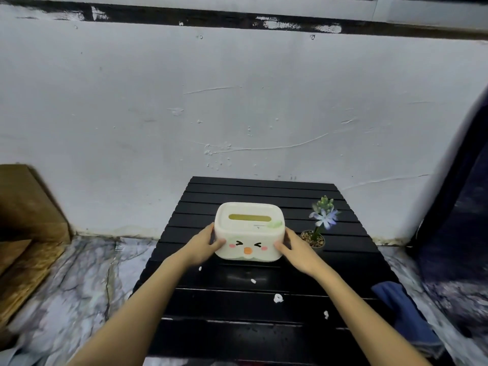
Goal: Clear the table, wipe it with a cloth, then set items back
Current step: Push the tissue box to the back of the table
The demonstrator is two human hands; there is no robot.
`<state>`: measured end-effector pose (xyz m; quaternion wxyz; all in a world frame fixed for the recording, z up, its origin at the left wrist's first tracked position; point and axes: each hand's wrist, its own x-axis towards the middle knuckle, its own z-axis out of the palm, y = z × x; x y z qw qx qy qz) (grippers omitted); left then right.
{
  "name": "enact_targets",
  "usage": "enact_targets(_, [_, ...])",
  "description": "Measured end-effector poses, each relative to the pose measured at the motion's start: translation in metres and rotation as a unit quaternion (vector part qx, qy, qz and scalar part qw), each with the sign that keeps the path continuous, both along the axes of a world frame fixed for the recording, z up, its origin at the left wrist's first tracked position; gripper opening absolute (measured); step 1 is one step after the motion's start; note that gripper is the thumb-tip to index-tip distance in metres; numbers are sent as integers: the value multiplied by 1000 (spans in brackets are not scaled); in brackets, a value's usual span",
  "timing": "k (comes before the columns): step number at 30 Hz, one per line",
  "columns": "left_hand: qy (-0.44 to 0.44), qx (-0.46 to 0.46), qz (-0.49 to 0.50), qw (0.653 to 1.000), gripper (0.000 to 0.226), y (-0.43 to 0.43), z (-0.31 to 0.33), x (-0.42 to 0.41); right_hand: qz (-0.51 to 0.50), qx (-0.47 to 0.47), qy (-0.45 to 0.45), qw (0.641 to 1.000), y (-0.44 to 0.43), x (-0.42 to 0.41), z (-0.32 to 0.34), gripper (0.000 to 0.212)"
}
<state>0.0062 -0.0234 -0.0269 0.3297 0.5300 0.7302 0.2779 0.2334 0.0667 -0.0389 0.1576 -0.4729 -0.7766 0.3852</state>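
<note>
A white tissue box (249, 231) with a cartoon face and a slot in its lid is in the middle of the black slatted table (264, 191). My left hand (203, 247) grips its left side and my right hand (293, 250) grips its right side. A small potted flower (318, 228) with pale blue blossoms stands just right of the box, close to my right hand. A blue cloth (401, 310) lies on the table's right edge, near me. Several white scraps (277, 298) are scattered on the table's near half.
The table stands against a white wall (237, 101). A wooden piece (29, 220) leans at the left. Marbled floor (79, 281) runs along both sides of the table. Dark fabric (459, 220) hangs at the right.
</note>
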Motion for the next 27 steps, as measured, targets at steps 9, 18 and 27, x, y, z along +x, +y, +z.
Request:
enact_targets(9, [0,34,-1,999,50,15,-1,-7,2,20,9,1000,14,-14,5,55])
enact_targets(18, [24,66,-3,998,54,97,19,-37,-23,51,56,997,91,-51,22,49])
enact_targets(27, [32,81,14,996,57,169,-20,-71,-45,60,95,993,166,-97,-14,45])
